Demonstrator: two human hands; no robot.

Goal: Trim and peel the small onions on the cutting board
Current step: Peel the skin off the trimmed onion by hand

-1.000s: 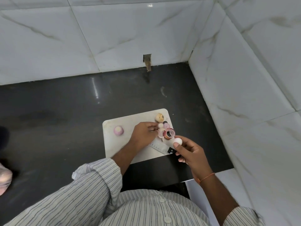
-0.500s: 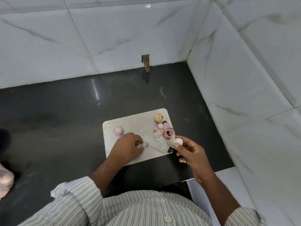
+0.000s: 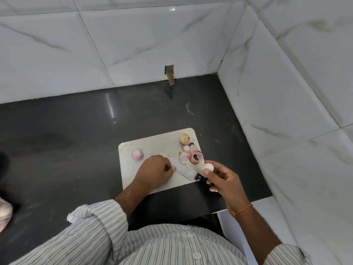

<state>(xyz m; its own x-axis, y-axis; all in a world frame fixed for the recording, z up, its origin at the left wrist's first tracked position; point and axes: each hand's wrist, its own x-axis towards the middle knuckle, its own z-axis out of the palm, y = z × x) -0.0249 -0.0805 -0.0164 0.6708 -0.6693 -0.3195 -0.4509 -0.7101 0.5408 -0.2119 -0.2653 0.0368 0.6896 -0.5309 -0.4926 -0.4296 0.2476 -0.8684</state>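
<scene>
The right hand (image 3: 222,180) pinches a pale, peeled onion (image 3: 208,166) between thumb and fingertips, above the board's right edge. The left hand (image 3: 155,172) rests curled on the cutting board (image 3: 152,143), fingertips pinching a small pink piece beside the knife (image 3: 183,170). A trimmed pink onion (image 3: 137,154) sits left, an unpeeled one (image 3: 185,139) far right, peels (image 3: 192,154) just below it. Dark countertop (image 3: 66,131) lies open left; white tiled walls (image 3: 286,83) close behind and right.
</scene>
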